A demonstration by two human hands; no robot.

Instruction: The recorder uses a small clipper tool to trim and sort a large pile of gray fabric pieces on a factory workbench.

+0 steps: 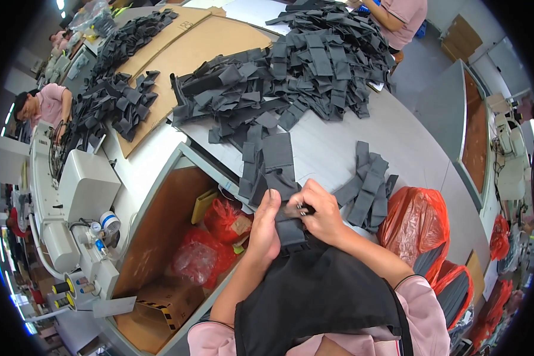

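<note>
A dark grey fabric strip (289, 232) hangs in front of my chest, its upper end close to the table edge. My left hand (266, 228) grips its left side, thumb pointing up along the cloth. On the other side my right hand (321, 212) is closed around a small dark tool (305, 209) with a shiny part, its fingertips at the strip. The tool's exact kind is hidden by the fingers. Just beyond my hands, more grey strips (277, 151) lie at the table edge. A smaller bunch of strips (368, 184) rests to the right.
A large heap of grey strips (332, 65) covers the table's far side. Cardboard sheets (202, 44) lie at left, above an open compartment with red bags (204, 255). A red plastic bag (412, 216) stands by my right arm. A sewing machine (86, 184) and co-workers are around.
</note>
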